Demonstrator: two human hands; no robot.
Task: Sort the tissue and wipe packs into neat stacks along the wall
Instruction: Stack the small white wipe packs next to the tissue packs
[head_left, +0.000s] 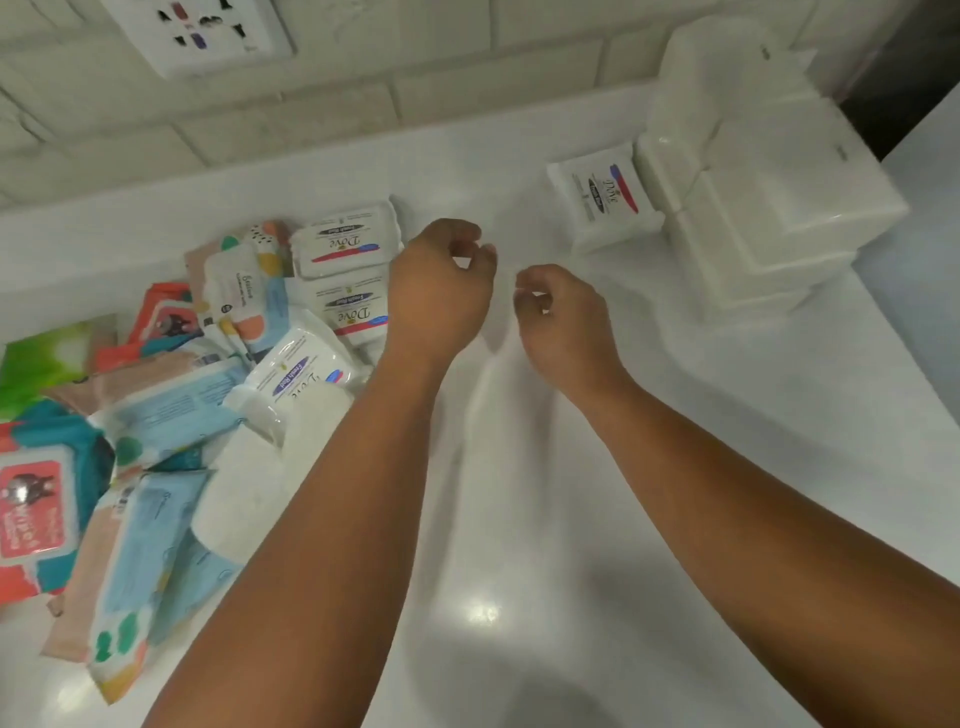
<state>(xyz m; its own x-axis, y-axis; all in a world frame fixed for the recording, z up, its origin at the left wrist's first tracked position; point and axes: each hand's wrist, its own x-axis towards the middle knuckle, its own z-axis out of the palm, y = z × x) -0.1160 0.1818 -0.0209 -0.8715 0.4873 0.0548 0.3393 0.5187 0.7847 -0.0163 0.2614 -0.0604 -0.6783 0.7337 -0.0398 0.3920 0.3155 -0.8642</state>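
Observation:
A loose pile of packs lies at the left of the white counter (519, 519): white Dove packs (345, 244), light blue packs (171, 410), red wipe packs (36, 509) and a green pack (41, 358). One Dove pack (605, 195) lies flat at the back right, beside tall stacks of plain white tissue packs (753, 187) near the wall. My left hand (441, 286) hovers at the pile's right edge, fingers loosely curled, holding nothing. My right hand (561, 312) hangs just right of it over bare counter, fingers also loosely curled and empty.
A white tiled wall (311, 114) runs along the back, with a socket plate (202, 31) at the upper left. The counter's right edge drops away past the white stacks, next to a dark gap (893, 98).

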